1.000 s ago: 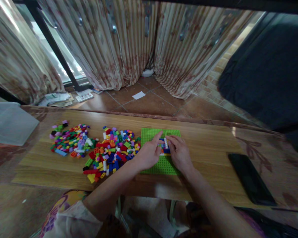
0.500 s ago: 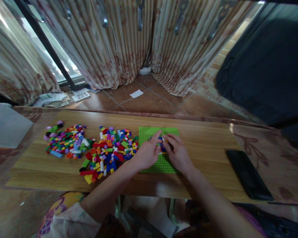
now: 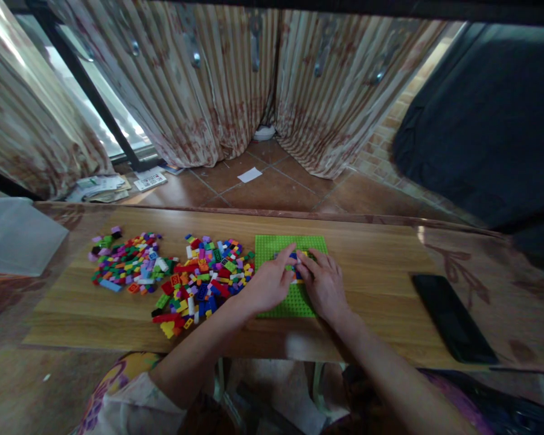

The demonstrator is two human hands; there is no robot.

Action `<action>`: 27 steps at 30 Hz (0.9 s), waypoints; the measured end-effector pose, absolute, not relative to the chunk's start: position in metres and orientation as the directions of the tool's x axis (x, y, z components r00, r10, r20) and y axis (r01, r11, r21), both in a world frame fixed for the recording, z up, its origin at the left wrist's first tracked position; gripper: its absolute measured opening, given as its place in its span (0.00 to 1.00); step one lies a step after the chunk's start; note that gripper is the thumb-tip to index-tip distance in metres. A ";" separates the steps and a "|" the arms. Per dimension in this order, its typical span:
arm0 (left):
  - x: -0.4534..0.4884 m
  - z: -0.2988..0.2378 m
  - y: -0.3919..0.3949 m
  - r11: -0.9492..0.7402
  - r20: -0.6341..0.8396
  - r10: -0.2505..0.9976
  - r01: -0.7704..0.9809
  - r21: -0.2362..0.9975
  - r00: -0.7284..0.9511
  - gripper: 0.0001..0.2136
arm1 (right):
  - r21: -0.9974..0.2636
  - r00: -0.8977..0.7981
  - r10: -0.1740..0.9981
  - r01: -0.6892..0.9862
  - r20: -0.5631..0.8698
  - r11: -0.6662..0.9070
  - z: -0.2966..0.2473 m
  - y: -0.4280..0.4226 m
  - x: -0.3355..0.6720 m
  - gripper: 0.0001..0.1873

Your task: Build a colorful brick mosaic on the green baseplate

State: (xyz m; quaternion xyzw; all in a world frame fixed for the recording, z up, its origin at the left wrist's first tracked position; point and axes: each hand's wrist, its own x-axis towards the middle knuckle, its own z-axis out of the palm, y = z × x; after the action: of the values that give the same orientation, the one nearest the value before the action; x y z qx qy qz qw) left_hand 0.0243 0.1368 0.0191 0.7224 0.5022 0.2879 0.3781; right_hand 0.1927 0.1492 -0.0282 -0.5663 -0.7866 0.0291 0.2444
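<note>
A green studded baseplate (image 3: 299, 305) lies on the wooden board, with a small cluster of multicoloured toy bricks (image 3: 294, 275) on its middle. My left hand (image 3: 272, 287) rests over the plate's left part, index finger stretched out along the cluster and thumb apart from it. From the right, my right hand (image 3: 326, 287) reaches over the cluster, its thumb and bent index finger closed together at the bricks' upper edge. What sits in that pinch looks like a toy brick, mostly hidden by the fingers. Both hands cover part of the cluster.
Left of the plate lie a large pile of loose toy bricks (image 3: 208, 275) and a second pile (image 3: 131, 263) farther left. A black phone-like slab (image 3: 453, 317) lies at the right end. A translucent plastic bin (image 3: 18, 235) stands at the far left. Curtains hang beyond the table.
The view has tilted up slightly, so everything sits a little lower. My right hand's fingers have drawn closer together over the bricks. My left hand keeps almost the same pose.
</note>
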 end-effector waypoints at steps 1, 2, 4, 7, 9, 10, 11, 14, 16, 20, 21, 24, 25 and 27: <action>0.022 0.022 0.136 -0.210 0.038 0.945 0.512 0.833 0.325 0.27 | -0.313 -0.240 0.904 0.881 0.354 0.356 -0.028 0.148 0.192 0.19; 0.020 0.025 0.136 -0.211 0.044 0.948 0.518 0.829 0.316 0.26 | -0.309 -0.239 0.904 0.882 0.355 0.355 -0.027 0.148 0.191 0.19; 0.012 0.029 0.134 -0.216 0.065 0.955 0.527 0.822 0.289 0.25 | -0.319 -0.231 0.906 0.881 0.355 0.350 -0.027 0.148 0.191 0.19; -0.007 0.031 0.133 -0.222 0.104 0.965 0.536 0.815 0.240 0.25 | -0.358 -0.225 0.911 0.866 0.345 0.349 -0.025 0.149 0.192 0.19; -0.024 0.031 0.135 -0.214 0.112 0.971 0.561 0.799 0.211 0.24 | -0.408 -0.224 0.911 0.839 0.345 0.360 -0.022 0.150 0.193 0.19; -0.033 0.031 0.137 -0.212 0.121 0.974 0.571 0.793 0.194 0.23 | -0.444 -0.220 0.910 0.817 0.352 0.369 -0.020 0.152 0.194 0.20; -0.042 0.031 0.140 -0.214 0.136 0.975 0.578 0.787 0.176 0.22 | -0.481 -0.215 0.907 0.790 0.362 0.380 -0.017 0.153 0.196 0.20; -0.067 0.034 0.150 -0.200 0.185 0.979 0.625 0.755 0.091 0.22 | -0.547 -0.195 0.891 0.729 0.411 0.412 -0.007 0.157 0.200 0.21; -0.080 0.038 0.155 -0.193 0.228 0.973 0.647 0.737 0.031 0.22 | -0.522 -0.199 0.878 0.739 0.435 0.426 -0.004 0.159 0.201 0.21; -0.096 0.046 0.157 -0.117 0.241 0.967 0.707 0.698 -0.078 0.20 | -0.422 -0.303 0.873 0.783 0.382 0.456 -0.007 0.161 0.200 0.19; -0.098 0.047 0.157 -0.096 0.235 0.968 0.728 0.679 -0.091 0.19 | -0.413 -0.319 0.874 0.786 0.367 0.460 -0.008 0.161 0.200 0.19; -0.104 0.047 0.157 -0.065 0.213 0.973 0.773 0.631 -0.092 0.19 | -0.442 -0.285 0.875 0.776 0.392 0.451 -0.009 0.164 0.200 0.20; -0.105 0.046 0.157 -0.065 0.203 0.976 0.775 0.629 -0.082 0.19 | -0.460 -0.261 0.873 0.767 0.413 0.447 -0.008 0.165 0.200 0.20; -0.107 0.044 0.158 -0.092 0.186 0.982 0.755 0.650 -0.040 0.19 | -0.494 -0.224 0.869 0.748 0.441 0.444 -0.005 0.168 0.201 0.20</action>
State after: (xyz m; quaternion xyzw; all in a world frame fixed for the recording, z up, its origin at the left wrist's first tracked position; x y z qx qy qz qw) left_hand -0.1069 0.1580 0.0437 0.6689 0.6490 0.3142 0.1808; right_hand 0.2005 0.1682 -0.0053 -0.5200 -0.7772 0.0885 0.3431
